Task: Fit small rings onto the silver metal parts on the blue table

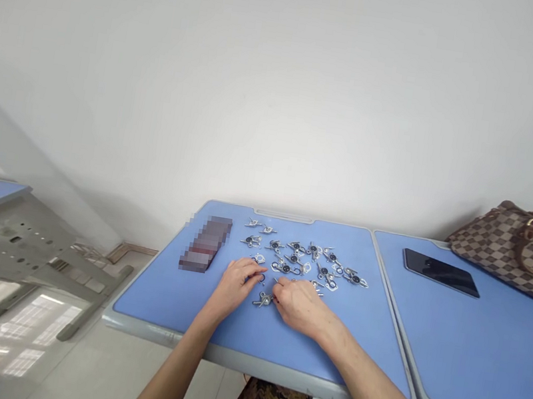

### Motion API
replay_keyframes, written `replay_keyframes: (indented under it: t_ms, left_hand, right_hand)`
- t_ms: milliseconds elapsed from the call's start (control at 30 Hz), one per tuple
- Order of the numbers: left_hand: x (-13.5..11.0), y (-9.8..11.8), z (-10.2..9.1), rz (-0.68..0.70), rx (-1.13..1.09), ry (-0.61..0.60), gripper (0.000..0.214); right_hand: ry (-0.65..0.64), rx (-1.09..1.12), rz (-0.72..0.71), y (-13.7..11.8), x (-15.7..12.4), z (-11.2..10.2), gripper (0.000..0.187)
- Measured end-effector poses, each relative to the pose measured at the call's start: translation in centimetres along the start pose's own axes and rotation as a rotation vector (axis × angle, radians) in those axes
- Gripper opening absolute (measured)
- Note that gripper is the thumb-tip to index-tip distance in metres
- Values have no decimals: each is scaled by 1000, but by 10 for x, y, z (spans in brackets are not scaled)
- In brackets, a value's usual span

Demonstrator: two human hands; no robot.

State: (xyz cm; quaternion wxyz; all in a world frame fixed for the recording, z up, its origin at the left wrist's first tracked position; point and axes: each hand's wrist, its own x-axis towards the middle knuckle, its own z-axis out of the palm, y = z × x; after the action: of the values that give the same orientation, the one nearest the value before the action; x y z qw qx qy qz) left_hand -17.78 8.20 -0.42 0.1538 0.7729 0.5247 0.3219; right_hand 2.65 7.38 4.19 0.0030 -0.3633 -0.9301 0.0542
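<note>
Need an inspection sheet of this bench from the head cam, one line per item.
surface: blue table top with grey edge; second blue table top beside it
job's things: small metal pieces with dark round centres, scattered; one lies between the hands
clutter: pixelated block; black phone; checkered handbag
hands: left hand and right hand among the pieces; any grip cannot be told
cables: nothing seen
surroundings: white wall; tiled floor; grey table frame at left
</note>
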Motion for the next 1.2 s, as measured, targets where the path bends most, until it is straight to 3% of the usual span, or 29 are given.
replay_keyframes:
  t_ms: [333,433,533,733,900,1100,1200]
  left_hand:
    - [-12,18,-14,24,-172,85,13]
    - [-27,27,-15,104,-64,81,12]
    - [-36,36,-12,191,141,-1,14]
    - [-32,40,-6,229,300,-29,10]
    - [-32,35,-7,147,180,11,14]
    - [-31,28,-16,-100,-222,186,23]
    - [-30,25,-19,-222,-327,204,28]
  right_hand:
    - [-4,14,5,0,1,0,23]
    - [-6,21,10,0,1,-1,24]
    - [-7,31,14,0,0,-1,24]
    - [-12,32,18,-1,0,-3,22]
    - [-23,31,18,1,0,-5,23]
    - [-20,7,10,2,-1,-6,22]
    - [-22,6,13,2,-1,-5,22]
